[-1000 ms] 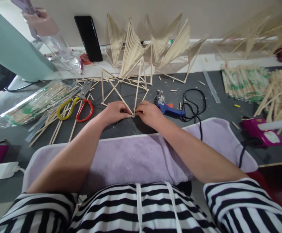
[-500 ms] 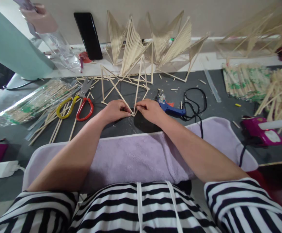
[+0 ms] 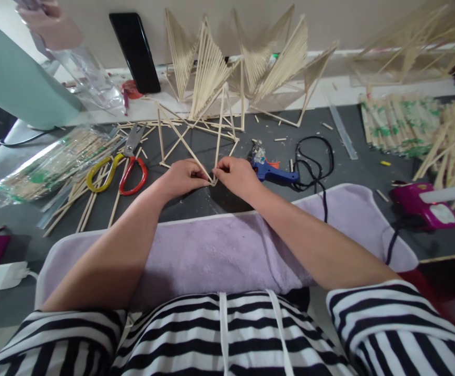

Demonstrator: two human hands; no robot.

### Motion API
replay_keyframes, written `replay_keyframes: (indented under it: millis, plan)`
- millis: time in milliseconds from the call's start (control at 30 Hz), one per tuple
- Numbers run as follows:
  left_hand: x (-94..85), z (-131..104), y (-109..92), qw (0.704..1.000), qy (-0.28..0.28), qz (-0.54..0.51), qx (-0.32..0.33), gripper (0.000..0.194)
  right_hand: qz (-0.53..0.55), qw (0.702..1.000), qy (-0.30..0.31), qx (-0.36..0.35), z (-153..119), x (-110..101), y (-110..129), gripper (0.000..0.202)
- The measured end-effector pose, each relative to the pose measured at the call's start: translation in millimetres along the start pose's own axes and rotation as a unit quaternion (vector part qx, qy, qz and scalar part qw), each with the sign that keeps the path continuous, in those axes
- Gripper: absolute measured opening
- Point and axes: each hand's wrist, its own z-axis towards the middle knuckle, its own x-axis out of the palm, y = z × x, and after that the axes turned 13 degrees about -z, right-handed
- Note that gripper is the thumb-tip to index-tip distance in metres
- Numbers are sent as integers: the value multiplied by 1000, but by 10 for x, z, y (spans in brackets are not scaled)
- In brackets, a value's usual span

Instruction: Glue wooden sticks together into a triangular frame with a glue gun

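Note:
A frame of thin wooden sticks (image 3: 190,149) stands on the dark table, its near corner pointing toward me. My left hand (image 3: 185,178) is closed on the left side of that corner, thumb and fingers pinching the sticks. From the right, my right hand (image 3: 232,175) pinches the same frame at a stick just above the joint. The fingertips of both hands almost meet there and partly hide the joint. Beside my right hand lies a blue glue gun (image 3: 274,173) with a black cord. Scissors (image 3: 129,156) with yellow and red handles rest left of my left hand.
Finished-looking stick structures (image 3: 212,68) stand along the wall, near a black phone (image 3: 135,52). Bagged sticks (image 3: 51,162) lie left; bundled sticks (image 3: 399,122) and a magenta device (image 3: 427,206) are right. A lilac cloth (image 3: 212,250) covers the near edge, and a clear bottle (image 3: 82,68) stands back left.
The whole view has shifted slightly. My right hand's fingers have moved up a little on the stick near the joint, while my left hand keeps its pinch.

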Motion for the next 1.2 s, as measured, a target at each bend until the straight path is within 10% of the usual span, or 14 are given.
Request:
replay_keyframes:
  millis: [1200]
  plan:
    - [49,-13,51,995,-25,-98,-3,21,0,1000,-1,18,-8,7,18,13]
